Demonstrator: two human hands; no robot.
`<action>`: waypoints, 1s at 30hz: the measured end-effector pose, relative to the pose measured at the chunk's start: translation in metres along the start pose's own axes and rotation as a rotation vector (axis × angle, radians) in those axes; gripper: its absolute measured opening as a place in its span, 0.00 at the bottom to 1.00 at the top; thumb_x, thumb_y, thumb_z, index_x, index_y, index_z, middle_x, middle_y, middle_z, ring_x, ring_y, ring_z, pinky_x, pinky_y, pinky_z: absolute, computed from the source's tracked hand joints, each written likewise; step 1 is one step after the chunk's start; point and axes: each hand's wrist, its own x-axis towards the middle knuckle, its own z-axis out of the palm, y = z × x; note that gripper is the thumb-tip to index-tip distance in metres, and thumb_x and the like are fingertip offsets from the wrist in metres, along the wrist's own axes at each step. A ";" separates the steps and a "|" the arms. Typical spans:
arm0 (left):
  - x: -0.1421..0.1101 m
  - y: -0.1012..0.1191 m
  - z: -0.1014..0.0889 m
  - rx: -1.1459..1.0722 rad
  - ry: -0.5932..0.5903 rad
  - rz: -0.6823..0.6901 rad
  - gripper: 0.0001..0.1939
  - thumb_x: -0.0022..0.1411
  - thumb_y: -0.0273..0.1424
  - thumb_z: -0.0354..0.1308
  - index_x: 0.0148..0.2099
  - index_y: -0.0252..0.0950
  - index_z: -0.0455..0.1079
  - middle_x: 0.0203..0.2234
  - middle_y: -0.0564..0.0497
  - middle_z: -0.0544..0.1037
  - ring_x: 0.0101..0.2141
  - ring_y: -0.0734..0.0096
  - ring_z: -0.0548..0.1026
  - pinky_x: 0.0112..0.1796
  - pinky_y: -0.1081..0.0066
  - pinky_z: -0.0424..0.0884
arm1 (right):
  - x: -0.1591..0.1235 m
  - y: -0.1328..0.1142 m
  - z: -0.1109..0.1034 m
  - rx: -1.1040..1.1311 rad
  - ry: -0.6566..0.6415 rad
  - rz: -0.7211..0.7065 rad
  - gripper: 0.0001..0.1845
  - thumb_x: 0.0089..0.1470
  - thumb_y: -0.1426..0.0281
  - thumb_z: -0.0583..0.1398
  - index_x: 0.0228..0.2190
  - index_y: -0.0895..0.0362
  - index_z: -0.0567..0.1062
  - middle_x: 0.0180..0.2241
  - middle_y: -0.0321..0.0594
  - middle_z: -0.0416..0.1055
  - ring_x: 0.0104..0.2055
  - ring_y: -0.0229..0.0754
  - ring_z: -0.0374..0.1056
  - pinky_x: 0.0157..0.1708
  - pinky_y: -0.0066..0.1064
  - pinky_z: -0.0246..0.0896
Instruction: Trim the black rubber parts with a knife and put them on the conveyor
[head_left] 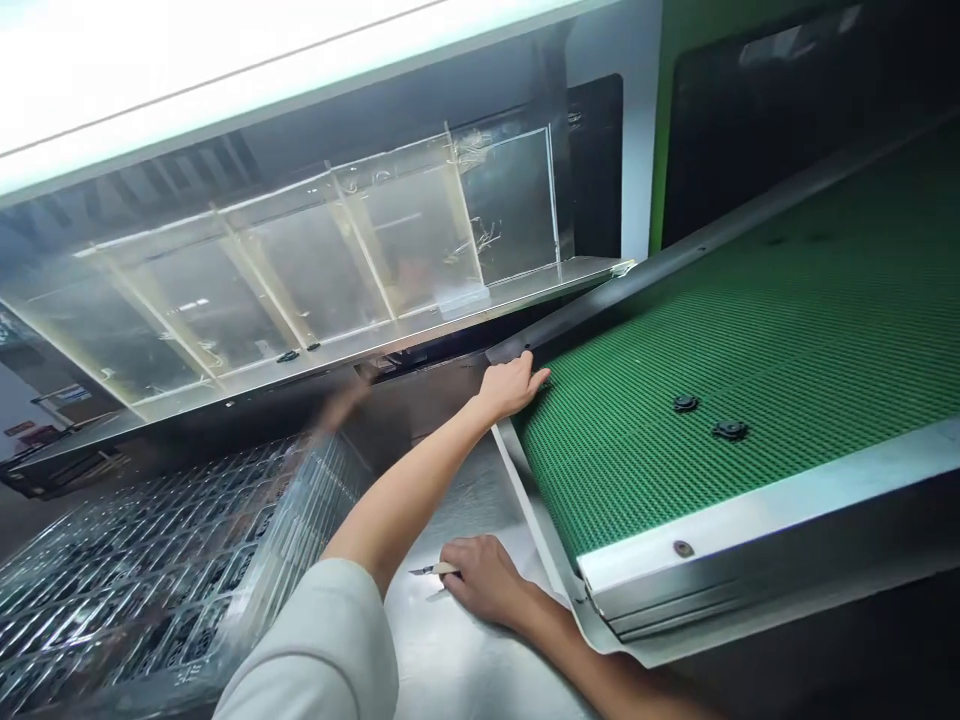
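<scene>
Craft knife (pixel 429 570) gripped in right hand (pixel 486 580), fingers closed on its pale handle, blade pointing left, over steel sheet (pixel 450 660) at bottom center. Left hand (pixel 511 388) half open, holding nothing, resting on dark rail (pixel 675 250) of green mesh belt (pixel 787 330) (two black knobs (pixel 685 403) on it). Clear plastic panel (pixel 315 270) upper left of the frame.

left hand (pixel 510 388): raised, fingers extended | right hand (pixel 484 580): lower, fingers curled

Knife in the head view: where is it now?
The craft knife is held in the right hand, low in the head view, over the steel sheet, left of the green conveyor belt.
</scene>
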 end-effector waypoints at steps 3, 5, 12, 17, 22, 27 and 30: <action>0.014 0.002 0.019 0.008 -0.025 0.018 0.23 0.78 0.50 0.42 0.57 0.36 0.64 0.49 0.37 0.80 0.47 0.48 0.80 0.47 0.60 0.71 | -0.001 0.002 -0.001 0.001 0.007 -0.024 0.02 0.63 0.70 0.65 0.35 0.54 0.77 0.37 0.34 0.78 0.38 0.43 0.71 0.31 0.35 0.45; 0.018 -0.001 0.024 0.009 -0.037 0.044 0.20 0.79 0.46 0.41 0.56 0.38 0.64 0.49 0.39 0.80 0.48 0.50 0.80 0.48 0.60 0.71 | -0.001 0.003 -0.001 0.009 0.007 -0.037 0.03 0.62 0.69 0.65 0.35 0.54 0.77 0.37 0.34 0.78 0.38 0.43 0.72 0.31 0.35 0.46; 0.023 -0.019 0.024 -0.049 -0.021 0.066 0.13 0.77 0.40 0.49 0.56 0.41 0.65 0.51 0.45 0.80 0.50 0.55 0.79 0.49 0.63 0.71 | 0.001 0.005 0.004 0.047 0.007 -0.032 0.01 0.63 0.70 0.65 0.36 0.54 0.77 0.38 0.36 0.78 0.38 0.45 0.73 0.32 0.35 0.48; 0.038 -0.025 0.028 -0.116 0.038 -0.031 0.13 0.74 0.31 0.51 0.56 0.39 0.70 0.48 0.44 0.81 0.49 0.57 0.79 0.50 0.64 0.72 | 0.002 0.004 0.003 0.039 -0.018 -0.036 0.01 0.63 0.70 0.64 0.37 0.54 0.77 0.37 0.36 0.78 0.37 0.45 0.72 0.32 0.34 0.49; 0.052 -0.028 0.032 -0.188 0.035 -0.026 0.15 0.76 0.31 0.51 0.60 0.36 0.71 0.54 0.41 0.79 0.54 0.58 0.76 0.53 0.68 0.71 | 0.001 0.004 0.005 0.024 -0.010 -0.040 0.02 0.64 0.70 0.63 0.37 0.53 0.77 0.37 0.35 0.77 0.36 0.46 0.71 0.33 0.33 0.51; 0.045 -0.026 0.037 -0.224 0.012 -0.010 0.13 0.76 0.31 0.51 0.50 0.36 0.76 0.49 0.40 0.81 0.52 0.56 0.78 0.53 0.66 0.71 | 0.000 0.005 0.006 0.032 -0.010 -0.041 0.02 0.63 0.70 0.64 0.36 0.53 0.76 0.36 0.34 0.76 0.35 0.44 0.70 0.32 0.33 0.48; 0.036 -0.025 0.040 -0.277 0.032 -0.010 0.11 0.76 0.33 0.52 0.50 0.38 0.75 0.50 0.41 0.79 0.53 0.55 0.77 0.55 0.64 0.69 | 0.000 0.005 0.006 0.040 -0.026 -0.039 0.02 0.63 0.71 0.64 0.36 0.53 0.76 0.36 0.34 0.76 0.35 0.44 0.70 0.32 0.33 0.48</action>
